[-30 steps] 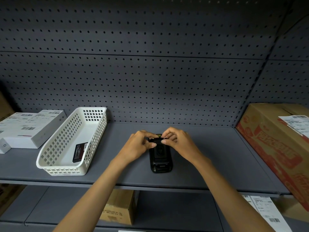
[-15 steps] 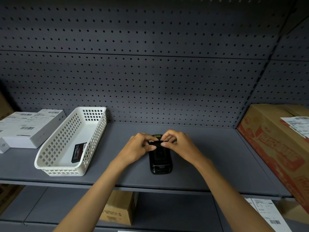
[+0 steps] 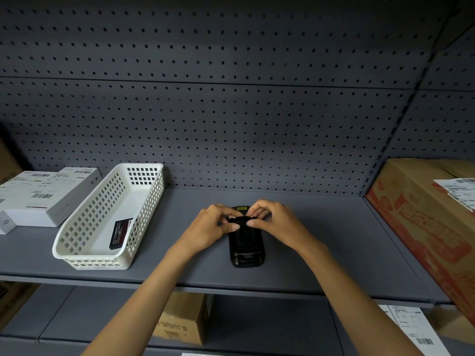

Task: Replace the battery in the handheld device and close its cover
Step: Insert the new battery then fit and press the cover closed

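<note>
I find the black oblong plastic handheld device (image 3: 246,249) lying face down at mid-shelf on the grey metal shelf (image 3: 321,253). My left hand (image 3: 209,231) and right hand (image 3: 276,227) pinch a small black part at its 12 o'clock end. Compared with a second ago, both grips are unchanged and the device has not shifted; I judge the latch or cover is still being worked. A flat black battery (image 3: 120,233) rests in the white perforated plastic basket (image 3: 77,253) at 9 o'clock, well apart.

Both forearms extended forward, left hand (image 3: 209,228) and right hand (image 3: 276,223) close together, fingertips pinched.
</note>
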The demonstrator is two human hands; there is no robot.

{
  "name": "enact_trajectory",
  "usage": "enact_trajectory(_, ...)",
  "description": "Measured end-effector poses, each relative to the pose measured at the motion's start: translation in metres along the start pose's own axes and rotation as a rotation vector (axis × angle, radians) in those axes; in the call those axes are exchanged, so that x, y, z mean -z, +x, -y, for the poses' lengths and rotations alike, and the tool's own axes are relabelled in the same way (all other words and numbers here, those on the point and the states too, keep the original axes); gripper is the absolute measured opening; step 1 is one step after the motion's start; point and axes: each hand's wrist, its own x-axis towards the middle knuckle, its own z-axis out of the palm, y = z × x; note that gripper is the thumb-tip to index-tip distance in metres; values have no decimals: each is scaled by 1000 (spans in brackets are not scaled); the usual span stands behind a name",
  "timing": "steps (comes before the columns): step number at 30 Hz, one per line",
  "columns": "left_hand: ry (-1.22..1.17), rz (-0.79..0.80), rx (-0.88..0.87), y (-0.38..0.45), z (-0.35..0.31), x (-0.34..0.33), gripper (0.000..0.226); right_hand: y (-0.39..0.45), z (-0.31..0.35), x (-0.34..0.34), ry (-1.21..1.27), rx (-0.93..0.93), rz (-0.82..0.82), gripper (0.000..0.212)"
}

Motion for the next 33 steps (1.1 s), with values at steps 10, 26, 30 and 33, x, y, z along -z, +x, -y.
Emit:
enact_trajectory(10,-6,-8,-15,-1,1,-1,32,0,0,1,-9,3,34,19)
enact_trajectory(26,20,-24,-29,-2,5,-5,31,-6,-2,0,-74,-3,42,27)
enact_trajectory(30,31,-37,-31,-2,6,-7,32,-6,0,0,-94,-4,42,26)
enact_trajectory(33,38,-44,-29,-1,6,-7,32,-7,1,0,-106,1,38,26)
